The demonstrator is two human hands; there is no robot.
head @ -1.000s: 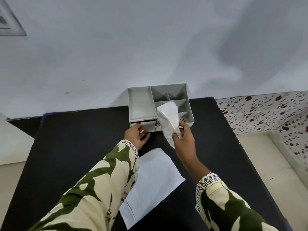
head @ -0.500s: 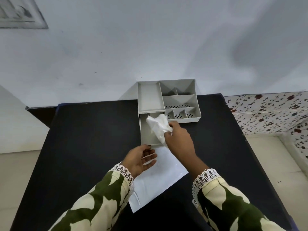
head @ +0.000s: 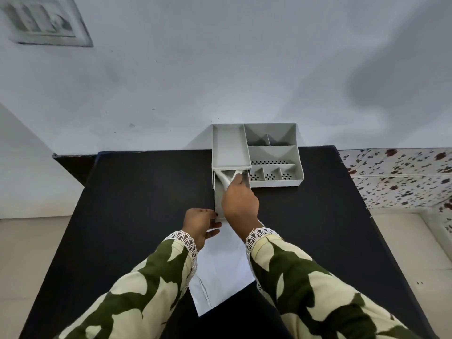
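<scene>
A grey desk organiser [head: 230, 145] with several compartments stands at the far edge of a black table [head: 134, 204]. Its drawer [head: 218, 199] is pulled out toward me. My right hand [head: 241, 203] reaches into the drawer and grips a white cloth [head: 228, 178], pressing it against the drawer's far end. My left hand [head: 199, 222] holds the drawer's front left corner with curled fingers. My right hand hides most of the drawer floor.
A white sheet of paper [head: 220, 272] lies on the table between my forearms, partly under the drawer's front. A white wall [head: 220, 69] rises right behind the organiser. A speckled ledge [head: 401, 174] runs along the right of the table.
The left hand pulled the drawer out toward me. The right hand brought the cloth down from above the organiser into the drawer and pushed it to the far end.
</scene>
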